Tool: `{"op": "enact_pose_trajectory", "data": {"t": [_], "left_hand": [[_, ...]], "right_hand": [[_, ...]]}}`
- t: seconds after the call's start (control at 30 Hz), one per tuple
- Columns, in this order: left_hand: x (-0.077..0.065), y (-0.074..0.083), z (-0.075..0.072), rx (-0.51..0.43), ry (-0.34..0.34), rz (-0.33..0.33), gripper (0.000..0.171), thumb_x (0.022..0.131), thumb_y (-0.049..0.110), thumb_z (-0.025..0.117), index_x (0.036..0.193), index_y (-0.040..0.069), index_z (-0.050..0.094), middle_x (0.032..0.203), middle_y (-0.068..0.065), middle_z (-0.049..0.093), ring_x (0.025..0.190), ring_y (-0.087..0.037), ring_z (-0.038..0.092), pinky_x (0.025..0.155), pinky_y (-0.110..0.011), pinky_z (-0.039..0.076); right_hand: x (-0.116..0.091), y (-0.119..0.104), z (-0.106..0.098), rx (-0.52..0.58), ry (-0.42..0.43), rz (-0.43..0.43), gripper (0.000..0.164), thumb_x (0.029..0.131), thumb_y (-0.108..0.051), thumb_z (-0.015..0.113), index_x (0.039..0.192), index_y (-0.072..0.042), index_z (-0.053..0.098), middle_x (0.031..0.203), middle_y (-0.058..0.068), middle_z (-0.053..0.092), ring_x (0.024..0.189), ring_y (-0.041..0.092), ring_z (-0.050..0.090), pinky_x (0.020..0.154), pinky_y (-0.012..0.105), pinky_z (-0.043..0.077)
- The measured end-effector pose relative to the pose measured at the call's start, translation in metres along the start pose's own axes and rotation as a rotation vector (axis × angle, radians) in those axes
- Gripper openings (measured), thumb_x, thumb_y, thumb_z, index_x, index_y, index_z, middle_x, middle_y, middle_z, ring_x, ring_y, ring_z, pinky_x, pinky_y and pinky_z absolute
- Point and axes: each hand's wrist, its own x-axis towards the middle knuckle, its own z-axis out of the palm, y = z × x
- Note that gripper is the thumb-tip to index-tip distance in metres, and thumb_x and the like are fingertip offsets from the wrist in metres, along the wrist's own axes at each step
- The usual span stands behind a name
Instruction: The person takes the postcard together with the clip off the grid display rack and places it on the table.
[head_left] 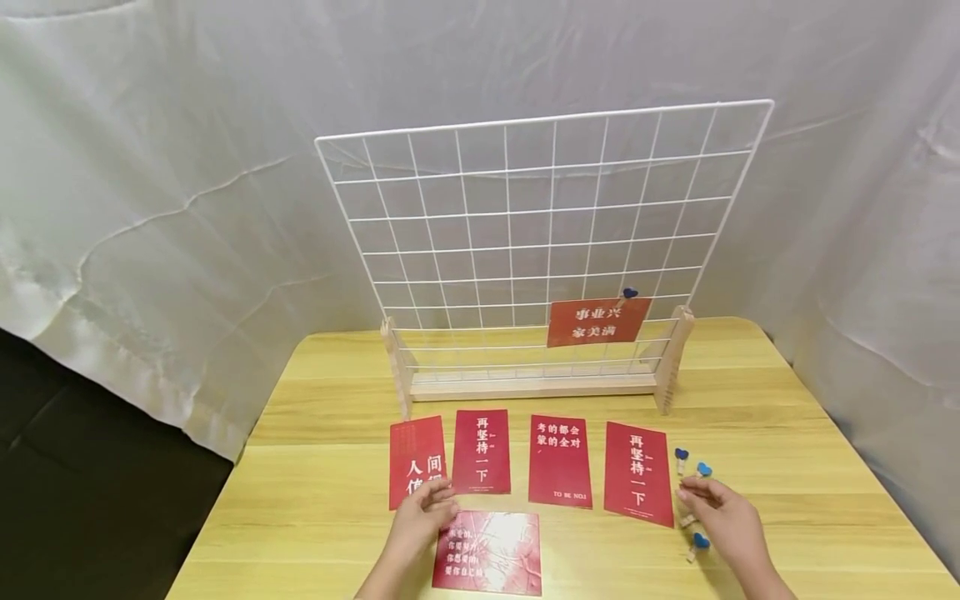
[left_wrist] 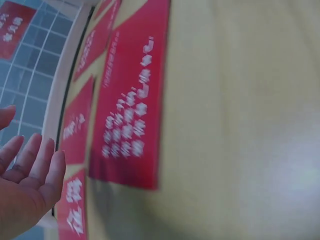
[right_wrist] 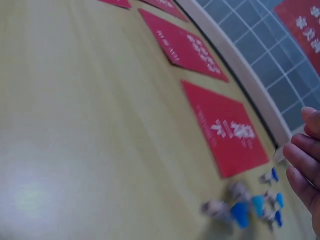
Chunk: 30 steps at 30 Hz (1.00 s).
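My left hand (head_left: 422,523) hovers by the upper left corner of a wide red card (head_left: 491,554) with white writing, its fingers loosely bent and holding nothing. Behind that card lies a row of red cards: one partly covered by the left hand (head_left: 412,446), two in the middle (head_left: 482,454) (head_left: 560,462), and one at the right (head_left: 639,475). Over several small wooden clips with blue hearts (head_left: 700,542) is my right hand (head_left: 726,521), fingers relaxed; part of the clips is hidden under it. In the right wrist view, these fingers (right_wrist: 302,160) appear to hold nothing.
A white wire grid (head_left: 551,208) stands upright in a wooden base (head_left: 532,387) behind the cards. One red card (head_left: 600,322) hangs on its lower right, under a dark blue heart clip (head_left: 630,292). Grey-white cloth (head_left: 187,167) surrounds the wooden table (head_left: 300,500).
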Motion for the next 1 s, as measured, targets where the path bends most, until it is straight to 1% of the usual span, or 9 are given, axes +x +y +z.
{"op": "enact_pose_trajectory", "data": {"t": [0.2,0.43,0.47,0.53,0.57,0.7,0.77,0.87,1.0], "left_hand": [[0.022,0.017,0.011,-0.022,-0.039,0.050,0.044,0.078,0.004,0.059,0.118,-0.008,0.044,0.112,-0.024,0.049,0.099,-0.036,0.050,0.078,-0.029,0.046],[0.052,0.042,0.024,-0.030,-0.027,0.080,0.040,0.078,0.007,0.060,0.115,-0.004,0.048,0.112,-0.019,0.052,0.101,-0.034,0.049,0.081,-0.031,0.045],[0.057,0.047,0.027,-0.041,-0.021,0.080,0.039,0.078,0.007,0.060,0.115,-0.003,0.049,0.112,-0.018,0.052,0.101,-0.032,0.049,0.082,-0.031,0.044],[0.063,0.058,0.032,-0.066,-0.019,0.089,0.039,0.079,0.006,0.060,0.115,-0.003,0.049,0.112,-0.018,0.052,0.103,-0.031,0.049,0.084,-0.033,0.043],[0.065,0.064,0.034,-0.075,-0.020,0.095,0.039,0.079,0.006,0.059,0.115,-0.003,0.049,0.113,-0.018,0.051,0.103,-0.031,0.049,0.085,-0.034,0.042],[0.080,0.079,0.043,-0.121,-0.029,0.104,0.039,0.080,0.005,0.059,0.117,-0.002,0.048,0.115,-0.017,0.050,0.106,-0.030,0.047,0.088,-0.035,0.040],[0.090,0.082,0.047,-0.147,-0.032,0.111,0.039,0.080,0.004,0.058,0.117,-0.002,0.048,0.116,-0.017,0.050,0.107,-0.031,0.046,0.088,-0.035,0.040],[0.105,0.086,0.056,-0.170,-0.032,0.127,0.039,0.080,0.004,0.058,0.117,-0.002,0.048,0.115,-0.016,0.050,0.108,-0.032,0.045,0.087,-0.033,0.040],[0.118,0.100,0.068,-0.182,-0.038,0.151,0.039,0.079,0.002,0.057,0.117,-0.003,0.048,0.115,-0.015,0.051,0.108,-0.030,0.045,0.088,-0.032,0.040]], "right_hand": [[0.049,0.043,0.018,-0.042,0.048,-0.097,0.044,0.077,-0.050,0.054,0.110,-0.021,0.057,0.100,-0.005,0.060,0.090,0.008,0.056,0.068,0.018,0.047],[0.105,0.046,0.025,0.040,0.072,-0.206,0.043,0.077,-0.049,0.054,0.114,-0.028,0.053,0.104,-0.009,0.057,0.092,0.008,0.054,0.073,0.025,0.048],[0.109,0.039,0.023,0.037,0.073,-0.223,0.042,0.077,-0.049,0.054,0.114,-0.029,0.053,0.104,-0.010,0.057,0.092,0.005,0.054,0.071,0.023,0.048],[0.098,-0.004,0.010,0.046,0.035,-0.237,0.044,0.079,-0.045,0.054,0.117,-0.023,0.051,0.109,-0.003,0.057,0.096,0.011,0.053,0.075,0.026,0.047],[0.106,-0.006,0.009,0.029,0.044,-0.262,0.044,0.079,-0.047,0.053,0.117,-0.026,0.050,0.109,-0.006,0.056,0.095,0.008,0.053,0.075,0.026,0.047],[0.092,-0.073,-0.011,0.107,-0.036,-0.277,0.047,0.082,-0.034,0.056,0.121,-0.009,0.048,0.115,0.011,0.053,0.101,0.025,0.050,0.080,0.039,0.044],[0.098,-0.080,-0.013,0.110,-0.023,-0.307,0.046,0.082,-0.034,0.057,0.120,-0.009,0.049,0.114,0.011,0.053,0.100,0.025,0.051,0.079,0.039,0.044],[0.083,-0.126,-0.027,0.125,-0.045,-0.319,0.048,0.083,-0.028,0.057,0.119,0.002,0.046,0.115,0.023,0.049,0.101,0.036,0.047,0.082,0.046,0.041],[0.089,-0.149,-0.034,0.122,-0.017,-0.324,0.045,0.084,-0.021,0.057,0.119,0.004,0.045,0.116,0.024,0.048,0.102,0.036,0.047,0.086,0.045,0.038]]}}
